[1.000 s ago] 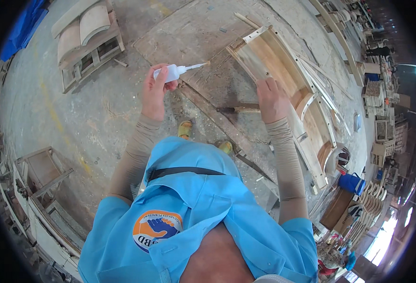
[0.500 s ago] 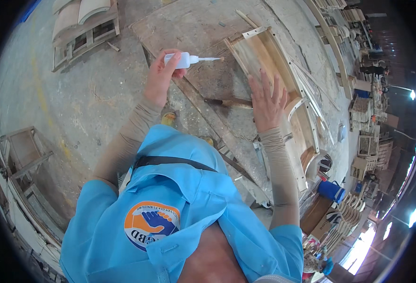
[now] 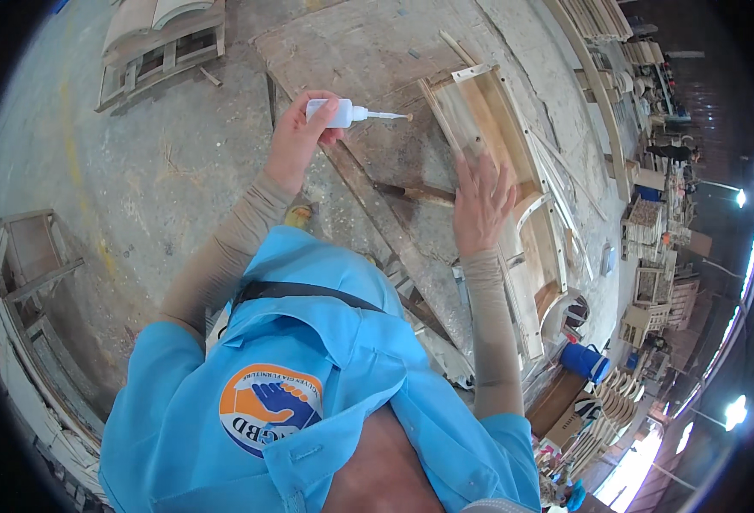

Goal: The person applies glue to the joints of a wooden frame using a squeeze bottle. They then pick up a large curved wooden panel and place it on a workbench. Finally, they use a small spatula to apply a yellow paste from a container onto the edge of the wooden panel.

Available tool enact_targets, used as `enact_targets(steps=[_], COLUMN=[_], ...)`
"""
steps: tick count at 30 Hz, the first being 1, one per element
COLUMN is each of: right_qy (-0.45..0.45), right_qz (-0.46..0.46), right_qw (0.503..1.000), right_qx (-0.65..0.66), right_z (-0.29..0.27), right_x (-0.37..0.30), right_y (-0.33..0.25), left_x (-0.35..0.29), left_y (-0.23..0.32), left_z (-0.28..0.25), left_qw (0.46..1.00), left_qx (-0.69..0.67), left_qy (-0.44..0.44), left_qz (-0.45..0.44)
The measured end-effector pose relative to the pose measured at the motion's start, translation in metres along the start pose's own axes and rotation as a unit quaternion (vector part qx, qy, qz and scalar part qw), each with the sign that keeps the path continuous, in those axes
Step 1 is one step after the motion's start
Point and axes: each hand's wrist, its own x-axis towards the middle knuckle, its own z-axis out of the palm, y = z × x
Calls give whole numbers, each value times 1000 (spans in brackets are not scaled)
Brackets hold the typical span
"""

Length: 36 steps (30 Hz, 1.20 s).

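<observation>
My left hand (image 3: pixel 293 141) is closed around a small white squeeze bottle (image 3: pixel 334 114). The bottle lies sideways, and its long thin nozzle points right toward a curved wooden furniture piece (image 3: pixel 495 104). A small brownish tip shows at the nozzle's end, apart from the wood. My right hand (image 3: pixel 480 209) is open, fingers spread, over the near edge of that wooden piece. Whether its palm presses on the wood, I cannot tell.
A wooden beam (image 3: pixel 368 201) crosses beneath the work from upper left to lower right. Curved wooden parts on a rack (image 3: pixel 167 43) stand at far left, with wooden frames (image 3: pixel 31 256) nearer left. A blue container (image 3: pixel 584 362) and stacked wood lie to the right.
The whole view has turned and shifted slightly. My left hand keeps its hold on the bottle, and my right hand stays open at the wooden piece, its fingers a little closer together.
</observation>
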Motion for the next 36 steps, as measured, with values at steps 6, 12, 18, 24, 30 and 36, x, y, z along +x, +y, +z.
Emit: enact_targets(steps=[6, 12, 18, 24, 30, 36], right_qy=[-2, -10, 5, -56, -105, -111], right_qz=[30, 60, 160, 276, 291, 276], right_qw=[997, 997, 979, 949, 941, 947], right_qx=[71, 43, 127, 141, 136, 121], right_z=[-15, -6, -26, -39, -40, -37], right_x=[18, 14, -52, -104, -105, -104], right_y=[-17, -21, -22, -28, -27, -28], left_x=[0, 8, 13, 17, 26, 26], left_y=[1, -5, -21, -20, -31, -33], left_z=[2, 23, 39, 63, 73, 75], left_qw=[999, 994, 962, 945, 919, 903], left_qx=[24, 56, 203, 267, 306, 332], left_qy=[-24, -89, -107, -93, -103, -106], left_qz=[10, 37, 150, 163, 226, 253])
